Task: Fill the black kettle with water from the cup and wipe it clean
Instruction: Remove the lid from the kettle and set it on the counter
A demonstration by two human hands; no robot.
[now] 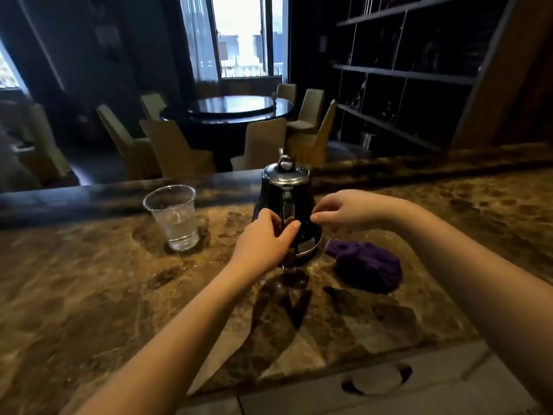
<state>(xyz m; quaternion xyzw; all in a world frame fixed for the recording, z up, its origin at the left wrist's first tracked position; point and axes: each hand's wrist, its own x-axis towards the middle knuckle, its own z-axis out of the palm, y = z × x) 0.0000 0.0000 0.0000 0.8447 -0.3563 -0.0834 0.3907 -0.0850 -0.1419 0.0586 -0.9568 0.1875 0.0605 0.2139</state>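
Note:
The black kettle (299,202) with a chrome lid stands upright on the brown marble counter (89,280), its handle facing me. My left hand (264,238) is curled around the lower part of the handle. My right hand (341,209) hovers at the kettle's right side, fingers bent and apart, with nothing in it. A clear plastic cup (175,217), partly filled with water, stands to the kettle's left. A crumpled purple cloth (366,265) lies on the counter to the kettle's right.
The counter's far edge runs just behind the kettle. Beyond it is a dining room with a round dark table (230,110), several chairs and a shelf unit (419,70) on the right. A round grommet hole (377,381) sits in the near grey strip.

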